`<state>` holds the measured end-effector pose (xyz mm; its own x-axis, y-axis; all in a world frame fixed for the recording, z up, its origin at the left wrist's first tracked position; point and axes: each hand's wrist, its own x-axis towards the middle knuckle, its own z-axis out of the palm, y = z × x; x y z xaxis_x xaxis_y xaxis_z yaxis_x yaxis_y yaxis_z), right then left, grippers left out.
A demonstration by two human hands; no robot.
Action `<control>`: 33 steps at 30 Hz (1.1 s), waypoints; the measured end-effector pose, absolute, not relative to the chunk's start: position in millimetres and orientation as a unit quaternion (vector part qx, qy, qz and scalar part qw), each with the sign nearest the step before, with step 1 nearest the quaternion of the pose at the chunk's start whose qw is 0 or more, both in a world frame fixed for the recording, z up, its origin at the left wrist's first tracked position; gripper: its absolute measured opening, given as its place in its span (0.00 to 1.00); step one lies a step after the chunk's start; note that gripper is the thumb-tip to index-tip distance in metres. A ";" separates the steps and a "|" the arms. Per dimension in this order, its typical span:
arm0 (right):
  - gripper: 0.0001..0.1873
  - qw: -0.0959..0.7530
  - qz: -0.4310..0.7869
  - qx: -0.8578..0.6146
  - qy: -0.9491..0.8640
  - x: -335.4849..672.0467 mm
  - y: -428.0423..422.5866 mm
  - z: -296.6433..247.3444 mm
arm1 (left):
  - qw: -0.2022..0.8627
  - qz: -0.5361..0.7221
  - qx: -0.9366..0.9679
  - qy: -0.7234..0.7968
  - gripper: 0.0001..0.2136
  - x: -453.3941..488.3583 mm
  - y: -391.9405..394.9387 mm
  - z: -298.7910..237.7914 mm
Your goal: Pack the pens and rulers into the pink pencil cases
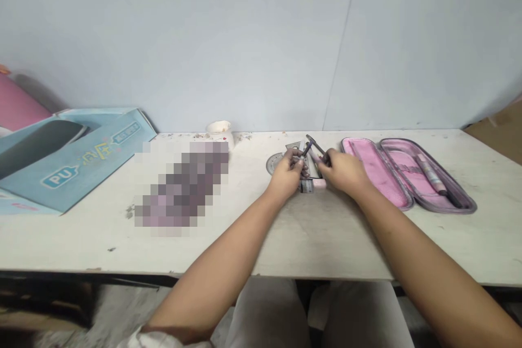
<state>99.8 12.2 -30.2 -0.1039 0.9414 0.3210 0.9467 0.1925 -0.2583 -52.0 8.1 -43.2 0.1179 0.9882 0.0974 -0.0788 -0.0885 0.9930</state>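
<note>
My left hand is closed on a slim dark pen that points up and away. In my right hand is another slim dark stick, pen-like, its far end crossing near the first one. Whether the two touch I cannot tell. Beneath and around the hands lie a clear protractor, a small pink block and other flat pieces, partly hidden by the fingers. To the right, an open pink pencil case with grey edging holds a pink-and-white tube with a dark end.
A blue printed box stands on the left of the white table. Between it and my hands lies a blurred-out purple and grey item. Near the wall is a small white cup. Brown cardboard sits at far right.
</note>
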 end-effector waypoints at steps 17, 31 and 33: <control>0.08 0.503 0.124 -0.446 -0.730 129.3 5.1 -12.6 | 0.301 0.371 0.749 0.459 0.07 -64.3 6.1 -42.7; 0.17 0.472 0.172 -0.481 -0.719 122.8 1.3 -12.8 | 0.257 0.393 0.765 0.441 0.09 -59.3 2.1 -38.4; 0.16 0.473 0.167 -0.492 -0.711 121.8 1.0 -13.6 | 0.263 0.392 0.765 0.438 0.08 -59.2 1.5 -38.9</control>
